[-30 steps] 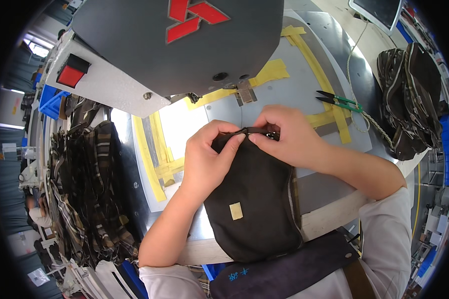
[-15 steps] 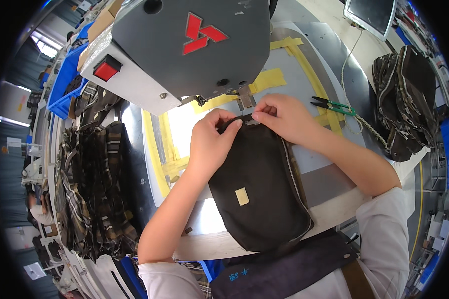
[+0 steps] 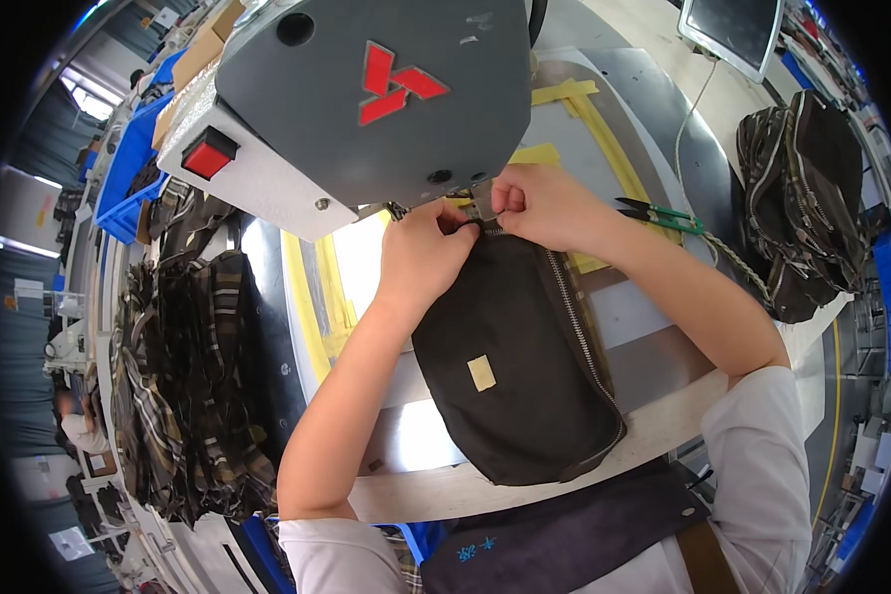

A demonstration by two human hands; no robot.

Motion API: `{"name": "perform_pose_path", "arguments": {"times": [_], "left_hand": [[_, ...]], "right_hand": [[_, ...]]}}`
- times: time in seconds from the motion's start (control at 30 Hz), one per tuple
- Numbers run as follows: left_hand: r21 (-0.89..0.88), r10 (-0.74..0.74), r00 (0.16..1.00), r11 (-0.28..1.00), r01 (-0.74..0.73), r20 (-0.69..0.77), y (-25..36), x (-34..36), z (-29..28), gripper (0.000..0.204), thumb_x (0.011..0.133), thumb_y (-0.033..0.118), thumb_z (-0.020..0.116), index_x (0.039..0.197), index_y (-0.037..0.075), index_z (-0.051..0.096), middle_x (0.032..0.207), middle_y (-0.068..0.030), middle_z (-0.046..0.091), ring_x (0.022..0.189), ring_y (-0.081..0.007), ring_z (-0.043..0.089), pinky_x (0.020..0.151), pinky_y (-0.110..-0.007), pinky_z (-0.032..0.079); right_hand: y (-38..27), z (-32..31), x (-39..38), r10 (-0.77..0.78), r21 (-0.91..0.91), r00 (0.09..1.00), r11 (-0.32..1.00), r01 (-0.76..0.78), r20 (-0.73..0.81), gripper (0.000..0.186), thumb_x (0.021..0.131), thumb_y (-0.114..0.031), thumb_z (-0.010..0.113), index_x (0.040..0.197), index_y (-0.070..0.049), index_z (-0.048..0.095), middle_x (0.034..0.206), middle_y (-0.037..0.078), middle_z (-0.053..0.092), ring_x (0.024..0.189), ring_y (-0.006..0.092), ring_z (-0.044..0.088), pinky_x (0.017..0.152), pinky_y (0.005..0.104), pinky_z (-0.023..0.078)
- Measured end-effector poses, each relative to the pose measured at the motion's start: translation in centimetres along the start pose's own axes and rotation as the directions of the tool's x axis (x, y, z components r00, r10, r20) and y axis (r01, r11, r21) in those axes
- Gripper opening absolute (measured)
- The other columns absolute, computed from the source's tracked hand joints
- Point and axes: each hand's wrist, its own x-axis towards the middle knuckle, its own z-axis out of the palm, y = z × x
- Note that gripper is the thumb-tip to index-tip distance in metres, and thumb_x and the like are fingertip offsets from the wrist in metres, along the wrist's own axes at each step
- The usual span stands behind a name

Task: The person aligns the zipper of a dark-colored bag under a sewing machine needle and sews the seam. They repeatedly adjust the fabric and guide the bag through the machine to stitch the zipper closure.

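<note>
A dark brown fabric pouch [image 3: 505,337] lies flat in front of me, with a metal zipper [image 3: 576,317] down its right side and a small cream patch [image 3: 481,373] on its face. My left hand [image 3: 421,247] pinches the pouch's far left corner. With fingers closed, my right hand [image 3: 540,208] grips the far edge to the right of it. Both hands are close under the head of a grey sewing machine [image 3: 376,109], by its presser foot. The fingertips partly hide the far edge of the pouch.
Green-handled thread snips [image 3: 661,215] lie at the right, beside a stack of dark zippered pouches [image 3: 800,198]. Plaid fabric pieces [image 3: 193,366] hang in a heap at the left. Yellow tape [image 3: 312,307] borders the pale work plate. A blue bin [image 3: 134,173] stands at the far left.
Both hands have moved slightly away from me, carrying the pouch's far edge closer to the presser foot. The near end of the pouch has shifted a little away too.
</note>
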Motion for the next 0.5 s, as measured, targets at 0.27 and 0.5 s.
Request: {"name": "perform_pose_path", "arguments": {"times": [0.27,0.5], "left_hand": [[-0.008,-0.036,0.999,0.999,0.036,0.003,0.2,1.4,-0.4,0.041,0.08,0.036,0.065,0.101,0.001,0.067,0.091,-0.0086,0.07,0.088,-0.021,0.066,0.085,-0.03,0.046],[0.043,-0.042,0.999,0.998,0.043,-0.022,0.4,0.9,0.0,0.043,0.08,0.036,0.065,0.104,0.0,0.067,0.093,-0.0126,0.071,0.09,-0.0243,0.067,0.084,-0.031,0.048]], "right_hand": [[-1.2,-0.4,0.9,0.075,-0.069,0.996,0.994,-0.078,-0.056,0.015,0.075,-0.012,0.062,0.089,-0.007,0.063,0.081,0.006,0.064,0.077,0.0238,0.064,0.068,0.0358,0.05],[0.6,-0.1,-0.1,-0.303,-0.093,0.935,0.952,0.291,-0.185,0.005,0.078,-0.005,0.059,0.078,-0.007,0.064,0.083,0.007,0.062,0.071,0.0248,0.062,0.065,0.0362,0.049]]}}
